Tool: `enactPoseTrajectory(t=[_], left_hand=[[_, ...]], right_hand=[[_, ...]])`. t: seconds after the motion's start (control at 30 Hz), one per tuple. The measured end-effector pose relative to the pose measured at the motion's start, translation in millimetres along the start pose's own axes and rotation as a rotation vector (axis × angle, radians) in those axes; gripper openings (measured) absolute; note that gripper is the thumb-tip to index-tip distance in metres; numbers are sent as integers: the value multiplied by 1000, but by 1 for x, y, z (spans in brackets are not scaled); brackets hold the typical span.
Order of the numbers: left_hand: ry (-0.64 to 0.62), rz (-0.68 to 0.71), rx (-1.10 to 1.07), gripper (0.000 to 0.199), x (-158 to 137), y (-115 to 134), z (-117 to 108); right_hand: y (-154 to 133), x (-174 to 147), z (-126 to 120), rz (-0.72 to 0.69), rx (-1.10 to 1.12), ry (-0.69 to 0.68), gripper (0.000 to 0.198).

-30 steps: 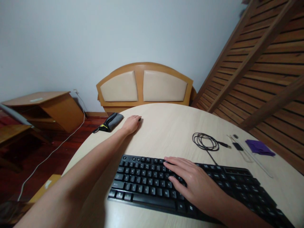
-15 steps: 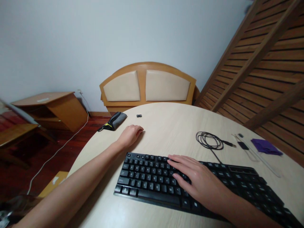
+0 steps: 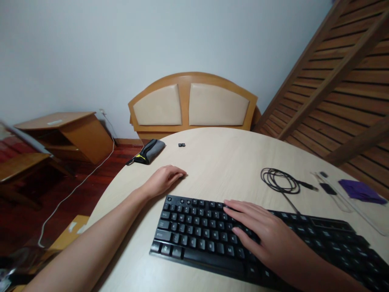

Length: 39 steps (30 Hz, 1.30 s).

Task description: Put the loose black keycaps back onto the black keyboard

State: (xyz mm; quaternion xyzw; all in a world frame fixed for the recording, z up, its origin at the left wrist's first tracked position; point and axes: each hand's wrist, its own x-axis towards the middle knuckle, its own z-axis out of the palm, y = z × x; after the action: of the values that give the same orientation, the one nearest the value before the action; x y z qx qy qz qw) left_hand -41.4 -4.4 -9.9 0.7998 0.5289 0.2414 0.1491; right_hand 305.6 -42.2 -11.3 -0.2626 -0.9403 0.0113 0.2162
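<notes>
A black computer keyboard (image 3: 209, 235) lies across the front of the round table. My right hand (image 3: 264, 231) rests palm down over its middle, with the fingers stretched out across the upper rows of keys. My left hand (image 3: 165, 179) is on the tabletop just beyond the keyboard's far left corner, apart from it. Its fingers are drawn together, and whatever they may hold is hidden. Beyond that hand sit two small black keycaps (image 3: 181, 144). To their left lies a grey and black pouch (image 3: 152, 151) with a yellow edge.
A coiled black USB cable (image 3: 278, 181) lies behind the keyboard. On the right are a purple cloth (image 3: 361, 191), a small black piece (image 3: 328, 188) and a thin white rod (image 3: 361, 211). A wooden headboard (image 3: 186, 101) stands behind the table (image 3: 225, 154), a slatted panel (image 3: 343, 93) to its right.
My left hand has drawn back a little toward me and the left over the tabletop. The whole view has shifted slightly. My right hand stays spread on the keyboard.
</notes>
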Motion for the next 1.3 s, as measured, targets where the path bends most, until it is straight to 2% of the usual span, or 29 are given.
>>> enactPoseTrajectory(t=[0.2,0.43,0.6,0.77,1.3], left_hand=[[6,49,39,28,-6,3,-8],[-12,21,132,18,-5,0,-8],[-30,14,-91,23,-11,22,-22],[-186,-21,-266,19,-18,44,-29],[-342,-38,-405,21,-18,49,-21]], right_hand=[[1,1,1,-22,-28,26,37],[0,1,-1,-24,-29,34,36],[0,2,0,-26,-21,41,36],[1,1,0,-25,-29,40,36],[1,-1,1,-7,13,42,36]])
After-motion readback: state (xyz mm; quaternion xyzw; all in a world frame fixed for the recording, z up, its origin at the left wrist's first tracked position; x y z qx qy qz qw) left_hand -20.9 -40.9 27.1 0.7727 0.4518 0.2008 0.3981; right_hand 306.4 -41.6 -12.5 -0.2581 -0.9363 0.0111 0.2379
